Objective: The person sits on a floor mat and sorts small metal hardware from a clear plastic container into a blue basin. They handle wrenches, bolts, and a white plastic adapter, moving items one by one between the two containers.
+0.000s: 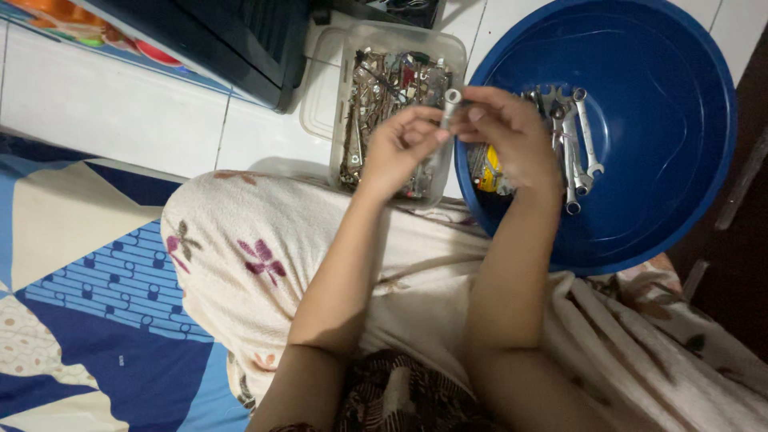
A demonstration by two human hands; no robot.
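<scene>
Both hands, left hand point(398, 148) and right hand point(508, 136), pinch a small metal socket point(451, 104), apparently; wrenches point(572, 140) lie in the blue basin point(672, 160) on the right, beyond.

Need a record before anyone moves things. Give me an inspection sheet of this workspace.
Surface: white tiled floor; patterned blue mat at the left; the person's lap under a floral cloth.
Job's things: small silver socket held between both hands above the clear box of mixed metal hardware.
Clutter: blue basin holding several wrenches and a yellow item, partly hidden by the right hand.
Grippers: left hand and right hand both pinch the socket.
Cables: nothing seen.
Surroundings: black crate at top; colourful object at the top left corner.
</scene>
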